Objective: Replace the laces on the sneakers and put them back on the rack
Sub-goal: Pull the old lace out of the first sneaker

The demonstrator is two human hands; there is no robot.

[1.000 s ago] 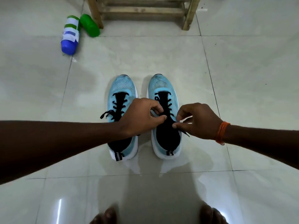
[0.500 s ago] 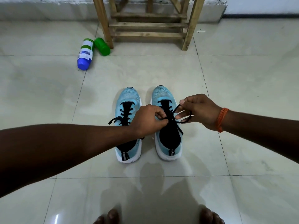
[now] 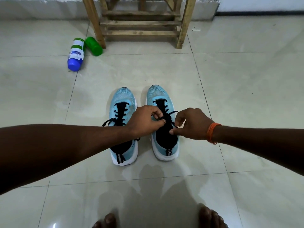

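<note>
Two light blue sneakers with white soles and black laces stand side by side on the tiled floor, toes pointing away. The left sneaker [image 3: 122, 102] has its lace tied in a bow. Over the right sneaker [image 3: 156, 96] both hands meet. My left hand [image 3: 144, 120] pinches the black lace [image 3: 172, 112] near the tongue. My right hand [image 3: 192, 124], with an orange thread on its wrist, pinches the other part of the same lace, a loop rising between the hands. The wooden rack [image 3: 139, 22] stands against the far wall.
A white bottle with a blue cap [image 3: 75, 54] and a green bottle [image 3: 93, 46] lie on the floor left of the rack's front leg. My bare toes [image 3: 105, 221] show at the bottom edge. Glossy pale tiles surround the shoes.
The view has tilted up, showing more of the rack. My right hand drew the lace out to the right into a loop, then came back toward the left hand over the right sneaker.
</note>
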